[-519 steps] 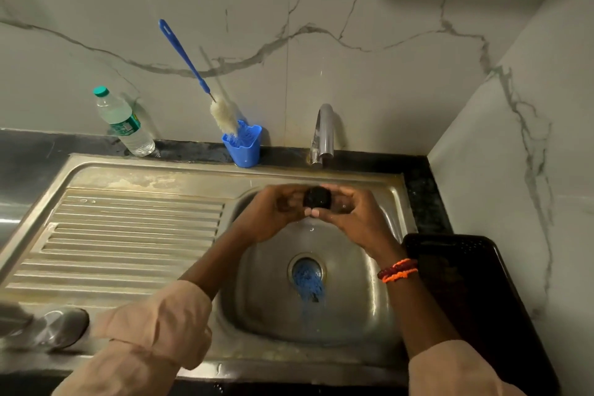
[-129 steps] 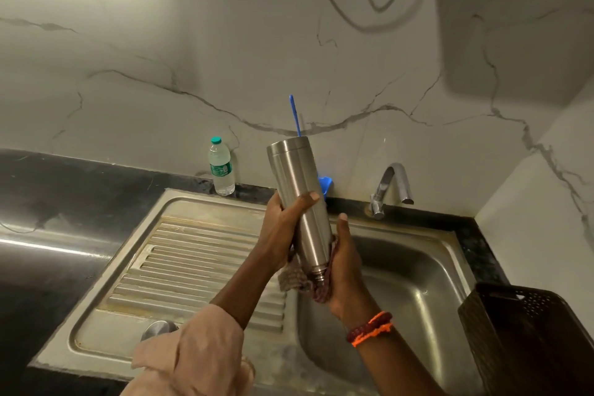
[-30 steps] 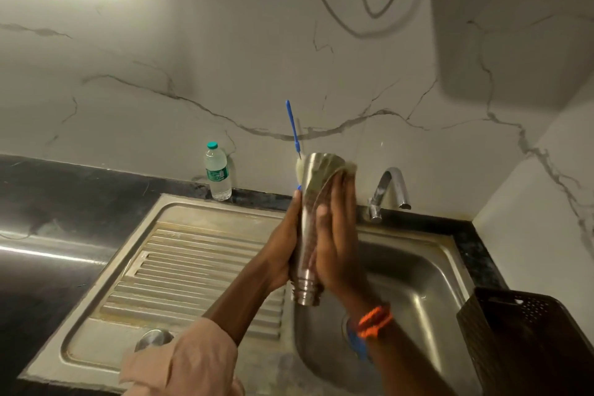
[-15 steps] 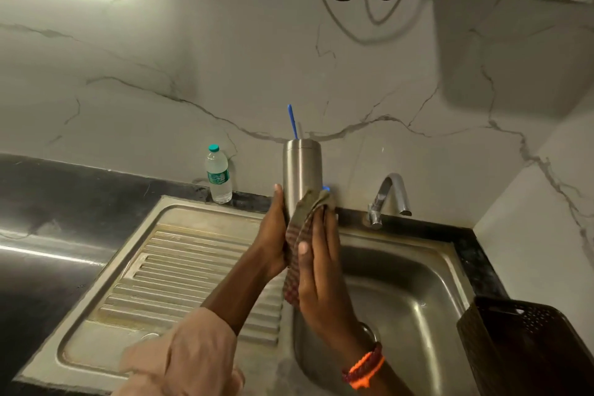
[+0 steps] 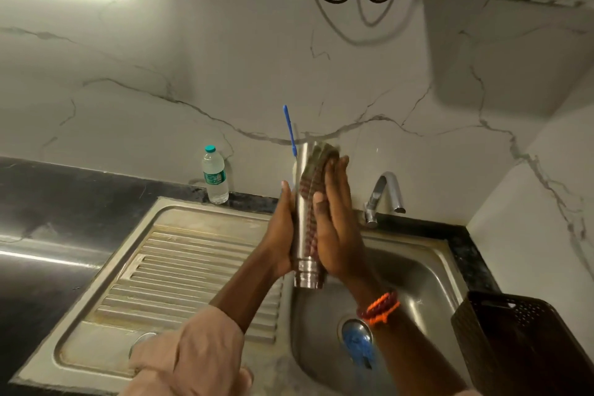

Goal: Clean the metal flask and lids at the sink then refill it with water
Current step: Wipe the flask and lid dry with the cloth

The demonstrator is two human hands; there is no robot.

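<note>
So compared to half a second back, the right hand [image 5: 334, 228] has slid up the flask and dragged the cloth with it. The cloth now reaches right over the flask's upper end, where before it only covered the middle, and the threaded neck at the bottom is uncovered again.

Right hand is basically flat: fingers straight and together, pointing up, palm pressing the checked cloth [image 5: 313, 183] against the right side of the metal flask [image 5: 300, 234]. It isn't curled round anything, just pushing the cloth onto the steel. The left hand [image 5: 281, 234] has the flask from the other side, fingers stretched up along the body and wrapped behind it. It looks like a loose-ish clasp, but I can't see how far the fingers go round the back.

The flask is sandwiched between the two hands, upside down, mouth pointing down, held up in the air over the left edge of the sink [image 5: 427, 270] basin, right where it meets the ribbed draining board [image 5: 180, 267]. Its top end is level with the blue brush handle [image 5: 289, 128] poking up behind it.

The tap [image 5: 384, 193] is off to the right of the hands, well apart from them. A plastic water bottle [image 5: 214, 175] stands at the wall on the left. There's an orange wristband [image 5: 381, 307] on the right wrist, and something round and metal [image 5: 143, 339] on the draining board is half hidden by the left sleeve [image 5: 193, 360].
</note>
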